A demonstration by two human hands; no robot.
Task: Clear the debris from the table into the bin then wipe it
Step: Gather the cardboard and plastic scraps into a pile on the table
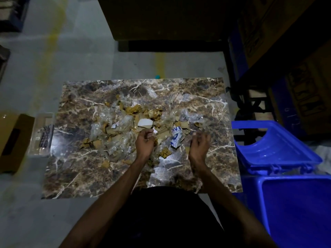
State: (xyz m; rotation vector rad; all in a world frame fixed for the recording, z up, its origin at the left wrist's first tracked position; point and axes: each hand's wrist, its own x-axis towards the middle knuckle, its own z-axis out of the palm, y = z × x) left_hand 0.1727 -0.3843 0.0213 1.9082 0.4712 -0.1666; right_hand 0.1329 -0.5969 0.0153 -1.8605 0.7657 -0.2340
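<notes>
Debris (143, 122) was being gathered on the table (75, 172), left hand (145, 142) curled among scraps, right hand (199, 145) loosely spread; binning (293, 212) seemingly awaited.

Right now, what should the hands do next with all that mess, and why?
Probably scoop a handful together and carry it right to the bin. Both the left hand and right hand are already over the scraps, which lie spread over the middle of the table, and the bin stands open beside it.
</notes>
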